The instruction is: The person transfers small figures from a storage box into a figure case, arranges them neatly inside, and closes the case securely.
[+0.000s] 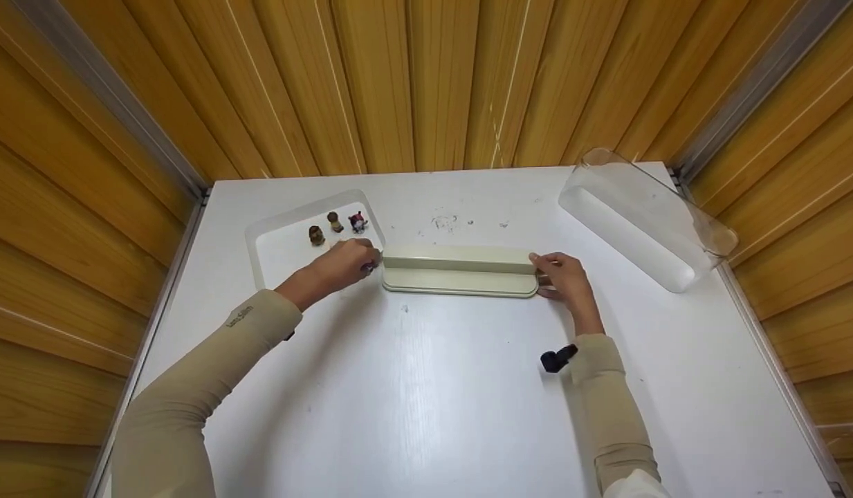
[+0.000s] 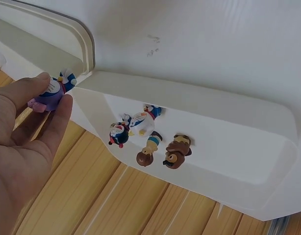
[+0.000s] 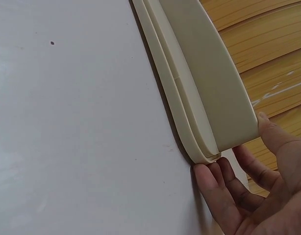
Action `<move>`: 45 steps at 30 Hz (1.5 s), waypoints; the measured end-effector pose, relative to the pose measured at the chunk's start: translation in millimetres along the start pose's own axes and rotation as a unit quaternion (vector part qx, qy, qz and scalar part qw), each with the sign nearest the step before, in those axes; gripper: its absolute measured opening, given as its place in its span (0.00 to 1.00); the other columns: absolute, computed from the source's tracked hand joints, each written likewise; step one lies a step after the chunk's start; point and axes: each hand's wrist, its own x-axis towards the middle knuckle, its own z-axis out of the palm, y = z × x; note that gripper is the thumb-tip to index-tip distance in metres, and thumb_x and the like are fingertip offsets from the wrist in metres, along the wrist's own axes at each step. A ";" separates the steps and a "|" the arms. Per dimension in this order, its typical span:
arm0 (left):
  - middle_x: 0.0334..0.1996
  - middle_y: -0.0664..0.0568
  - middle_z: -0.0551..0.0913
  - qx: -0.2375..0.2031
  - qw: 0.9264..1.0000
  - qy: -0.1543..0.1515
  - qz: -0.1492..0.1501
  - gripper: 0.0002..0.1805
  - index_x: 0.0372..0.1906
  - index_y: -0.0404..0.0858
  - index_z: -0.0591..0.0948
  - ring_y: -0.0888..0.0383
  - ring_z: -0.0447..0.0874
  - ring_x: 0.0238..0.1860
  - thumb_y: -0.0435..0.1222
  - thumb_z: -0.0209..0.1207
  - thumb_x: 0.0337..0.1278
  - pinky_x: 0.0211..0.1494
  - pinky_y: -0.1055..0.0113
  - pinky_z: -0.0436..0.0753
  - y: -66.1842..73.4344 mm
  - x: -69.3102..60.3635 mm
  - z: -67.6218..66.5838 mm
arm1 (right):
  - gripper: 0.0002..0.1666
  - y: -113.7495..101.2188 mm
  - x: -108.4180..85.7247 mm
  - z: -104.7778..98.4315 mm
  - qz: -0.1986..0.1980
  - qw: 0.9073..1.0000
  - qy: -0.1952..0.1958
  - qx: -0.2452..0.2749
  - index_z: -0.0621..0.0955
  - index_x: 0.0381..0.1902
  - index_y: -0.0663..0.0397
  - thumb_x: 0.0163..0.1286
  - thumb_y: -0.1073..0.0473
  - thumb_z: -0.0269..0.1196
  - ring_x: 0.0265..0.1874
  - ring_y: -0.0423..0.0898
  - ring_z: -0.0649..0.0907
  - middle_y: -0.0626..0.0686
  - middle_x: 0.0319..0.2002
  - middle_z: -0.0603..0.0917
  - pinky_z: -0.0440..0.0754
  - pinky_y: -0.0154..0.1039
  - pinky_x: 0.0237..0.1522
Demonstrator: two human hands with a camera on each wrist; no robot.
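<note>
My left hand (image 1: 343, 264) pinches a small blue, white and purple figurine (image 2: 53, 93) between thumb and fingers, above the corner where a white tray (image 2: 204, 105) meets a cream stepped stand (image 1: 461, 280). Several small figurines lie inside the tray, among them a brown one (image 2: 177, 152) and a brown-haired one (image 2: 145, 157). My right hand (image 1: 566, 280) grips the right end of the stand; in the right wrist view its thumb is on the raised part of the stand (image 3: 216, 78) and its fingers are at the base. No figurine shows on the stand.
A clear, open-looking box with a white base (image 1: 627, 232) lies slanted at the table's back right. Wood-patterned panels (image 1: 440, 83) enclose the white table (image 1: 426, 387) at the back and sides. A black device (image 1: 559, 358) is attached at the right wrist.
</note>
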 end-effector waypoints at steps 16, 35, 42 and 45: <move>0.37 0.42 0.85 0.006 0.996 0.046 0.075 0.06 0.39 0.31 0.86 0.49 0.86 0.39 0.22 0.66 0.58 0.42 0.57 0.86 12.2 11.4 13.2 | 0.38 -1.5 0.1 -1.2 0.021 1.000 0.000 0.013 0.74 0.65 0.55 0.69 0.35 0.64 0.51 0.47 0.83 0.58 0.60 0.79 0.86 0.38 0.47; 0.36 0.41 0.84 -0.010 0.994 0.037 0.099 0.06 0.38 0.29 0.85 0.51 0.83 0.36 0.20 0.65 0.56 0.41 0.57 0.85 26.4 27.5 26.5 | 0.38 -0.6 -2.9 -1.5 0.016 1.000 0.001 0.019 0.74 0.64 0.57 0.69 0.35 0.64 0.50 0.47 0.84 0.59 0.59 0.79 0.86 0.38 0.47; 0.34 0.42 0.83 -0.014 0.992 0.043 0.114 0.07 0.35 0.30 0.83 0.53 0.80 0.33 0.19 0.64 0.54 0.38 0.57 0.84 29.0 33.4 31.0 | 0.37 -1.2 -3.2 -1.9 0.015 1.000 0.008 0.024 0.75 0.63 0.57 0.69 0.36 0.65 0.50 0.47 0.84 0.59 0.58 0.80 0.86 0.37 0.46; 0.33 0.42 0.83 -0.013 0.992 0.045 0.117 0.07 0.34 0.30 0.83 0.52 0.80 0.32 0.18 0.64 0.52 0.37 0.56 0.83 30.2 35.4 33.2 | 0.37 -1.7 -2.7 -1.6 0.016 1.000 0.008 0.022 0.75 0.64 0.57 0.70 0.36 0.64 0.50 0.47 0.84 0.59 0.58 0.79 0.86 0.37 0.46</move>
